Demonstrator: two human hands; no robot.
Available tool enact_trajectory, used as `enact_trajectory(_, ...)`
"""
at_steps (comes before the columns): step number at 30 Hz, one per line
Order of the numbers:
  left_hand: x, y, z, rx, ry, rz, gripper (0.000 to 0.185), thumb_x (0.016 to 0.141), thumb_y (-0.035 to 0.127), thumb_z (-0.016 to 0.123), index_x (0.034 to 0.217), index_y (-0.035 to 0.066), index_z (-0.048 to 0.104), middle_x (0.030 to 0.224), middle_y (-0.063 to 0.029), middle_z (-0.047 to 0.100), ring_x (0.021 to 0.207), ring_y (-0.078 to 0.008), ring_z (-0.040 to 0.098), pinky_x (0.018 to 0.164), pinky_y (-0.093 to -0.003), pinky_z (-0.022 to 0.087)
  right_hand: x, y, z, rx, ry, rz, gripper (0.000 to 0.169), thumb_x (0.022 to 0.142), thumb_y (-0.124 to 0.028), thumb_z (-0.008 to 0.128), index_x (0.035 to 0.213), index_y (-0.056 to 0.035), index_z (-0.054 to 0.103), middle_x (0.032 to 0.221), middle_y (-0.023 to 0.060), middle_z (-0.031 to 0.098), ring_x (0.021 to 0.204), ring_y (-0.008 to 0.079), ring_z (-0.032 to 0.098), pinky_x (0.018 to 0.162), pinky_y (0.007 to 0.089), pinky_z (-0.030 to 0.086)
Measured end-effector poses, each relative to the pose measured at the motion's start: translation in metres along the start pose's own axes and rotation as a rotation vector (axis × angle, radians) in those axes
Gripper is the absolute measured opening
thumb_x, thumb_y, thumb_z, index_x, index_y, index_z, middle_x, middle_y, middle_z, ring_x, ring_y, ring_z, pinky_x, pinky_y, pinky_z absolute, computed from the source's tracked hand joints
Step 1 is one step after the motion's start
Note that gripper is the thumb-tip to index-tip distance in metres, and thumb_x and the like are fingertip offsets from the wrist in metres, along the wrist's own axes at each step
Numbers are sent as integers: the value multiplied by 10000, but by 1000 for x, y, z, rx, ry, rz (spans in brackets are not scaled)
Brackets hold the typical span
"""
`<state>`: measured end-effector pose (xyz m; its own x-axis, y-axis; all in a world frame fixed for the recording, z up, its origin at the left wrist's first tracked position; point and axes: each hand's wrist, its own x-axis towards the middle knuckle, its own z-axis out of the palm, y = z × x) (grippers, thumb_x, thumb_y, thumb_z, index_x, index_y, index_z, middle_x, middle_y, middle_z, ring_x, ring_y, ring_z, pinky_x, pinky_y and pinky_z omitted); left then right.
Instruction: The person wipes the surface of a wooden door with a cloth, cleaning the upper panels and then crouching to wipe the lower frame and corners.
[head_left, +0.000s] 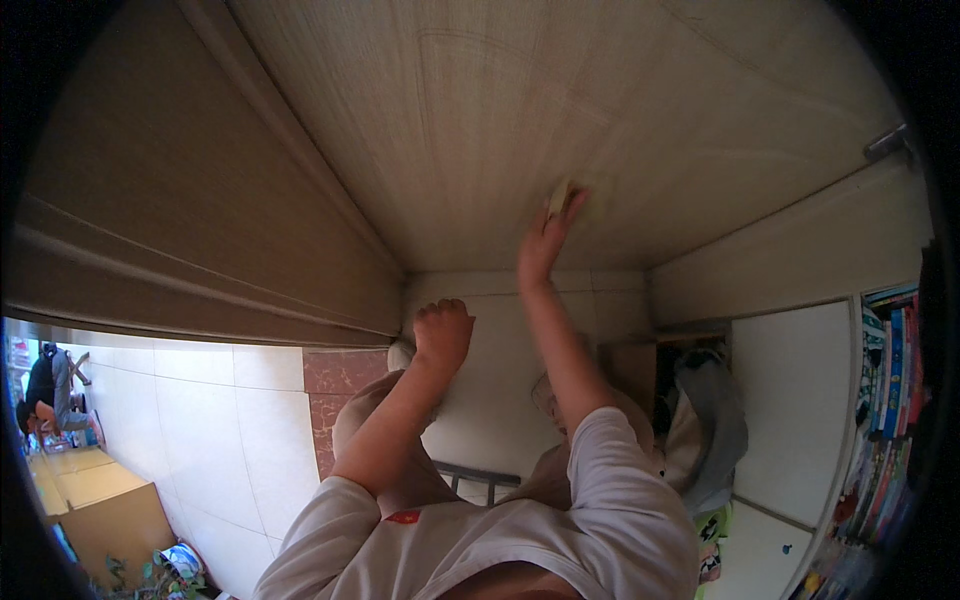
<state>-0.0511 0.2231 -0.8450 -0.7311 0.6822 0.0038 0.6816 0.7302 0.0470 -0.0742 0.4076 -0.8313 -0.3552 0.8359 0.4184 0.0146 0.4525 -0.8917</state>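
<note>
My right hand (544, 244), slightly blurred, presses a small yellowish cloth or sponge (561, 196) against the lower part of a wood-grain door panel (510, 135). Fingers spread over the pad hide part of it. Faint curved marks show on the panel higher up. My left hand (442, 330) is curled into a fist above my left knee, apart from the panel; nothing shows in it. A metal handle (889, 142) sits at the panel's right edge.
A brown door frame (225, 180) stands at left. Beyond it, a person (52, 397) crouches near cardboard boxes (112, 510) and a plant (165, 574). Clothing (705, 427), white cabinet doors (795, 405) and shelved books (889, 375) are at right. Dark metal bars (480, 474) show between my legs.
</note>
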Motion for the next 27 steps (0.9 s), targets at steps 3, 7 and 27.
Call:
enact_trajectory(3, -1, 0, -5, 0, -20, 4, 294, 737, 388, 662, 806, 106, 612, 794, -76, 629, 735, -250, 640, 597, -361, 521, 62, -71, -15, -193, -12, -483, 561, 865, 0, 391, 1398, 2, 217, 1479, 225, 43, 1361, 406, 46, 1089, 494, 80)
enact_trajectory(7, 0, -1, -3, -40, -66, 5, 293, 750, 381, 651, 822, 100, 614, 817, -81, 625, 766, -254, 633, 628, -372, 519, 99, -110, -18, -301, 59, -740, 573, 817, 57, 404, 1372, -5, 277, 1471, 232, 77, 1346, 445, 69, 1068, 552, 90)
enact_trajectory(27, -4, -20, -2, -113, -17, -14, 283, 741, 361, 659, 797, 87, 616, 785, -89, 626, 755, -252, 636, 610, -376, 518, 75, -139, 9, -536, -119, -893, 659, 738, 78, 498, 1345, -153, 385, 1437, 171, 233, 1334, 381, 192, 1012, 639, 137)
